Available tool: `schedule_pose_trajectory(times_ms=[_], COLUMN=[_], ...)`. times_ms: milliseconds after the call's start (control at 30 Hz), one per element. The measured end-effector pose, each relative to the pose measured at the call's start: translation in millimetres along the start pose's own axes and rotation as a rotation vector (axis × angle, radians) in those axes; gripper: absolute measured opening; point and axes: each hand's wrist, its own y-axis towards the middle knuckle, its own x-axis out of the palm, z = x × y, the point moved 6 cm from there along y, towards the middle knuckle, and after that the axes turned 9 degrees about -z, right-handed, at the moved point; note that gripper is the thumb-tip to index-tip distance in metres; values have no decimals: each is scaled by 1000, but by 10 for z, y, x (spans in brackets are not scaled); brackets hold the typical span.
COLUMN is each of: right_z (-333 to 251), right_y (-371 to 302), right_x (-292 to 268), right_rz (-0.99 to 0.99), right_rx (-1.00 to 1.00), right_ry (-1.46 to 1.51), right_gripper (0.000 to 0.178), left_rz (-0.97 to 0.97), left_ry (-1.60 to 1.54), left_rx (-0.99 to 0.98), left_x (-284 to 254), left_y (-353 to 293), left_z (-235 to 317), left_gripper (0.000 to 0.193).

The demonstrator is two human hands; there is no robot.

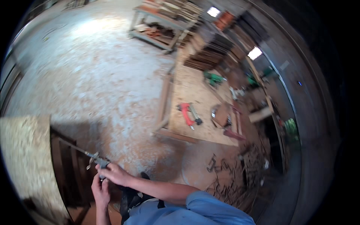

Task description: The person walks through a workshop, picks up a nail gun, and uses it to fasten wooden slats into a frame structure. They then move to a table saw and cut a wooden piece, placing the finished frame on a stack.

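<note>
A: Containers first. State the contents.

B: A two-tier cart [161, 19] stands beyond the far left corner of the desk [189, 88]. Its upper tier carries stacked wood; its lower shelf holds loosely heaped reddish and dark pieces. At the person's left is a unit with a pale board top [24, 150] and a dark side with uprights; its contents cannot be told.

A: Location and bearing of the hand tool?

B: The grey-bodied tool [101, 162] with a thin metal rod is held in front of the person, off the desk, outside its near left corner. The long axis runs obliquely; the rod points left and away from the person, its end showing against the unit's dark side. Contact there cannot be determined.

A: Condition of the fingers?

B: On the right hand [115, 174], wrapped about the tool's grip. On the left hand [100, 193], bent at the grip's lower end; whether they grasp it cannot be told.

A: Items on the desk?

B: A red tool [185, 111] near the left edge, a green tool [213, 78] farther back, and stacked dark boards [205, 56] toward the far end.
</note>
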Motion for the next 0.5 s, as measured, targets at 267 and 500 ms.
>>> schedule_pose_trajectory(times_ms=[267, 500], right_z=[-65, 28], right_y=[-970, -2123], right_x=[-824, -2191], right_rz=[322, 503], right_rx=[-303, -326], right_ry=[-96, 304], right_gripper=[45, 31], left_rz=[-489, -603], left_ry=[113, 965], left_rx=[117, -143], left_x=[1210, 1460], left_y=[485, 154], left_z=[300, -1130], left_gripper=[38, 16])
